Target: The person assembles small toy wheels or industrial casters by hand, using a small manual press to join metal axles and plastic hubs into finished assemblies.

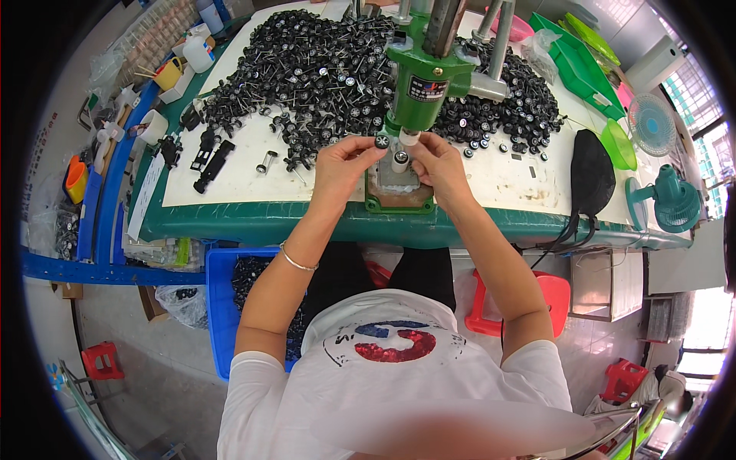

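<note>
A small black wheel is pinched between the thumb and index finger of my left hand, just left of the press. The green bench press stands upright in front of me, its base at the table's near edge. My right hand is closed beside the press's small metal post. Its fingertips are pinched together, and something pale shows at the index fingertip. What those fingers hold, if anything, is too small to tell. Behind both hands lies a large heap of black wheels with metal axles.
More black wheels lie right of the press. A loose wheel pair and black chassis parts sit at left. A black cloth item and a green fan are at right. Below the table stands a blue bin.
</note>
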Demonstrator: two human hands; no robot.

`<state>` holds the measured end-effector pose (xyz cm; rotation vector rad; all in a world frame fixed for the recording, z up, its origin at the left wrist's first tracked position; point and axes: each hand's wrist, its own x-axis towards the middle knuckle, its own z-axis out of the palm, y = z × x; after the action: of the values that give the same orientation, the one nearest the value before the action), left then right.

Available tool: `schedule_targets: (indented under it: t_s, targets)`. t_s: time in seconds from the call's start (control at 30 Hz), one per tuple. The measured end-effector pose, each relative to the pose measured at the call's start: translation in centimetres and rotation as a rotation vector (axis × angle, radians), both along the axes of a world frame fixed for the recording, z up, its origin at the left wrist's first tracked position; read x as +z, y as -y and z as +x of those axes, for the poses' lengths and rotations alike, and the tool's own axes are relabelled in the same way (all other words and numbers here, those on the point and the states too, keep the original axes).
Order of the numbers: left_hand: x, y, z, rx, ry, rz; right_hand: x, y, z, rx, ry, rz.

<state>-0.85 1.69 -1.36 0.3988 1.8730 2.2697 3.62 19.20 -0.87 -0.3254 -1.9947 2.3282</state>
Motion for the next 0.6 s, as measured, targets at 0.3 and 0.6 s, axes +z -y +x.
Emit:
schedule_targets:
  t_s: [0.3, 0.6]
  targets:
    - [1.3, -1.9, 0.2, -0.078, -0.254, -0.155, 6.1, -7.0, -1.6, -0.207, -0.329, -0.067]
    - [2.0, -2.7, 0.6, -0.097, -0.043, -0.031, 24.3, -2.1, -5.5, -0.312, -0.463, -0.304]
